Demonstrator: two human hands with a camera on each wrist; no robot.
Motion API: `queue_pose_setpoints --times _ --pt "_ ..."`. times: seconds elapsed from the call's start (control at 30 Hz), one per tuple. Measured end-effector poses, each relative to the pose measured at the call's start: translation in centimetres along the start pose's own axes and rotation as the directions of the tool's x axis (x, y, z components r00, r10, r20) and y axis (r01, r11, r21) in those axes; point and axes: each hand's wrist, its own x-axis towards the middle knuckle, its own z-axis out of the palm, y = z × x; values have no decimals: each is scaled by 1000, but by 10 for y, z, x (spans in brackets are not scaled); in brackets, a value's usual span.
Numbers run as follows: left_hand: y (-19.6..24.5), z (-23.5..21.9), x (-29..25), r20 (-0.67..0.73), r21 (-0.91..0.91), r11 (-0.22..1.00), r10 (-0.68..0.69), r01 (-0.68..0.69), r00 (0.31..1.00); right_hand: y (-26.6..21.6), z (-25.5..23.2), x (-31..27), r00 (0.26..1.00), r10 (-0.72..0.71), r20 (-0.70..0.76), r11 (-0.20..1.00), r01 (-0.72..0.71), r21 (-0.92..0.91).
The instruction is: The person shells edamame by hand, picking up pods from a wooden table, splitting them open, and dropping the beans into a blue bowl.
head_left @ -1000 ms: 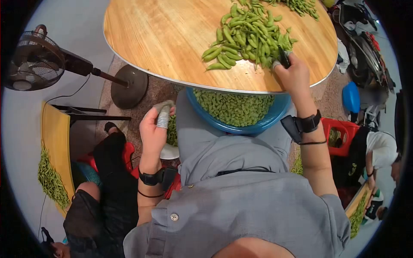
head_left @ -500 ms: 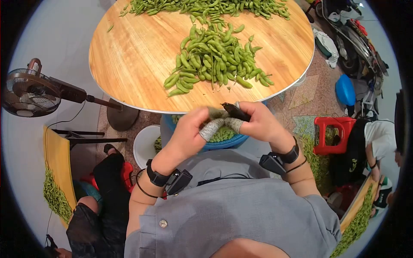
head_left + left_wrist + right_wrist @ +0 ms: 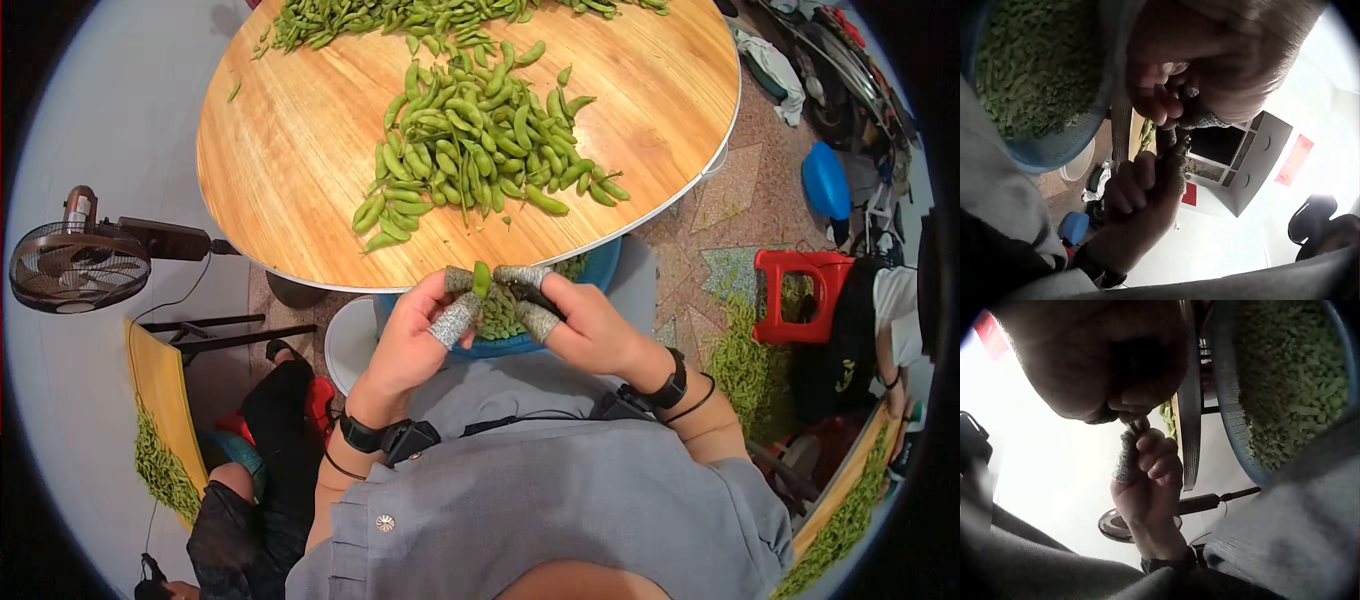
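Observation:
My left hand (image 3: 400, 345) pinches one green soybean pod (image 3: 482, 280) upright between thumb and forefinger, both wrapped in greyish tape. Close on its other side, my right hand (image 3: 600, 330) grips a small black tool (image 3: 536, 297), mostly hidden by taped fingers; its exact kind I cannot tell. Both hands meet over a blue basket (image 3: 605, 265) filled with shelled green beans (image 3: 500, 322), just off the table's near edge. In the right wrist view the left hand (image 3: 1147, 484) reaches up to the pod from below. The left wrist view shows the hands dark against bright light.
A heap of soybean pods (image 3: 470, 140) lies on the round wooden table (image 3: 290, 180), with more along its far side. Left of the basket stands a white bucket (image 3: 350, 345). A fan (image 3: 80, 260) is at the left, a red stool (image 3: 800, 300) at the right; people sit on both sides.
My right hand has come from the pod heap back toward my lap, and the left hand has moved up and right to meet it. A pod now shows in the left fingers.

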Motion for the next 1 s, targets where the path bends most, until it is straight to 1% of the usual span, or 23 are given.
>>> queue_pose_setpoints --times 0.07,0.13,0.27,0.33,0.37,0.4,0.43,0.47,0.5,0.53,0.57,0.6,0.63,0.67,0.7,0.73,0.77,0.83,0.87,0.9,0.93,0.97,1.0 --pt "-2 1 1 -10 -26 1000 11 -11 1000 5 3 -1 1000 -4 3 1000 4 -14" --pt "-3 3 1 -14 89 996 25 -24 1000 8 5 -2 1000 -4 5 1000 4 -31" --pt "-7 1 -1 -9 75 997 17 -17 1000 8 11 0 1000 11 -8 1000 -11 -16" --pt "-10 2 -3 -73 276 959 83 -59 994 9 12 0 1000 23 -12 1000 -23 -4" --pt "-10 0 -3 -66 275 960 81 -59 995 11 13 1 1000 14 -6 1000 -13 18" --pt "-10 -3 -3 -16 521 834 221 -181 975 13 13 0 1000 4 0 999 -4 39" --pt "-10 -4 -3 69 719 634 341 -284 937 20 16 1 1000 9 -5 999 -8 37" --pt "-10 -4 -3 74 717 635 342 -288 937 28 20 4 994 -107 -35 994 108 5" --pt "-11 -5 -2 130 770 525 426 -362 895 29 22 8 973 -224 -62 974 223 -30" --pt "-11 -6 -3 192 811 404 500 -424 845 24 19 7 973 -223 -65 975 222 -34" --pt "-9 -5 -4 193 809 405 501 -426 843 14 14 4 992 97 83 958 -116 264" --pt "-6 -2 -6 43 550 788 303 -276 952 4 10 3 886 347 309 753 -459 471" --pt "-4 -1 -8 -6 174 984 41 -39 999 -1 9 2 885 348 308 754 -460 469" --pt "-8 -5 -9 -5 171 984 42 -40 999 -6 8 0 833 387 395 596 -553 582" --pt "-15 -12 -7 87 -138 988 -50 61 995 -8 7 -1 776 402 486 411 -627 662" --pt "-20 -17 -5 202 -422 887 -107 186 973 -7 7 -2 775 405 486 411 -629 660" --pt "-24 -18 -5 203 -425 886 -107 186 973 -4 7 -3 765 401 503 371 -638 674" --pt "-29 -16 -2 153 -331 929 -120 165 981 -4 7 -3 755 402 517 331 -647 687" --pt "-32 -13 -1 154 -335 927 -120 166 981 -7 7 -3 760 442 477 400 -643 653" --pt "-35 -9 -2 25 5 999 34 -34 999 -10 8 -3 763 477 436 464 -640 613" --pt "-37 -7 -4 -42 365 911 220 -190 975 -11 10 -4 761 479 438 462 -643 611" --pt "-34 -8 -4 -43 363 912 219 -189 975 -11 13 -6 767 489 415 535 -640 552" --pt "-27 -10 -4 71 689 634 424 -352 903 -13 15 -6 775 496 390 604 -632 486"
